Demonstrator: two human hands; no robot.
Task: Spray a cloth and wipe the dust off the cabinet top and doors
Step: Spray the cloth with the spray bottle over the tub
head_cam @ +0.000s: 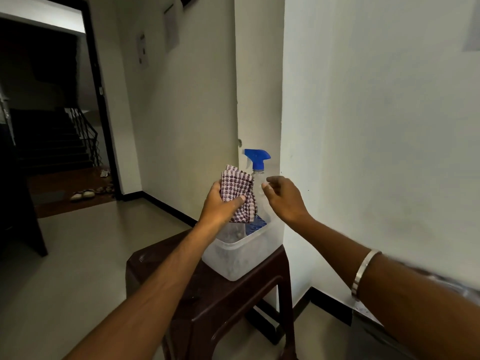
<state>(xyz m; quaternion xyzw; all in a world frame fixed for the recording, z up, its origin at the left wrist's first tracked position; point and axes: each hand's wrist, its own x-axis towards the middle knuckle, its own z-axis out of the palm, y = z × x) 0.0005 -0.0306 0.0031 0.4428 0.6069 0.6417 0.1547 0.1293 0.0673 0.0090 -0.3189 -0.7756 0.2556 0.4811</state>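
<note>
dark brown plastic stool (223,302) on pale tiled floor (78,268) beside white wall corner, translucent white plastic tub (233,258) on stool's far right part of the seat, near side of seat bare, pairs of sandals (83,195) on floor by doorway

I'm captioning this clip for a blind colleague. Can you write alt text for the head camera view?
A person's left hand grips a folded checked cloth while the right hand reaches for a clear spray bottle with a blue trigger. The bottle stands in a translucent plastic tub on a dark brown stool beside a white wall.
</note>
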